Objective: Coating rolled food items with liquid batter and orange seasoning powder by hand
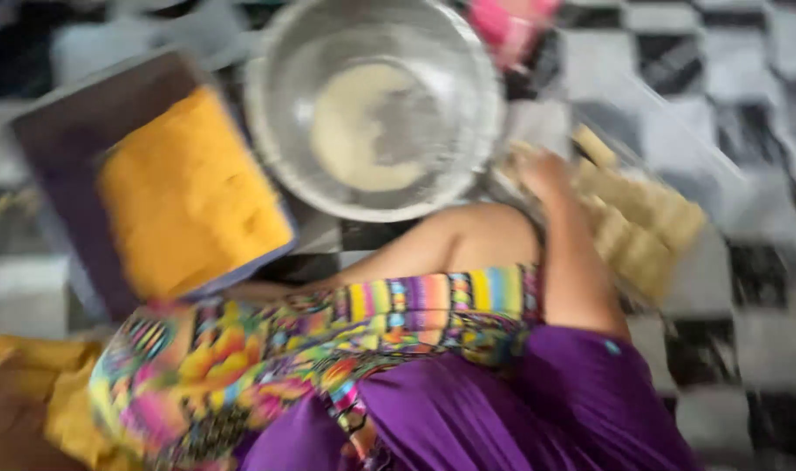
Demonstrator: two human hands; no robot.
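Single head-worn view, looking steeply down from close above the person's lap onto a chequered floor (747,349); frame motion-blurred; metal bowl (276,87) near the top edge.

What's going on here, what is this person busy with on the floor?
The picture is motion-blurred. A person in a multicoloured patterned garment and purple cloth sits on a black-and-white checkered floor. Their right hand reaches to a clear bag of pale, beige pieces; whether it grips anything is unclear. Ahead stands a large metal bowl holding a pale flat round, and beside it a dark tray filled with yellow material. The left hand is out of view.
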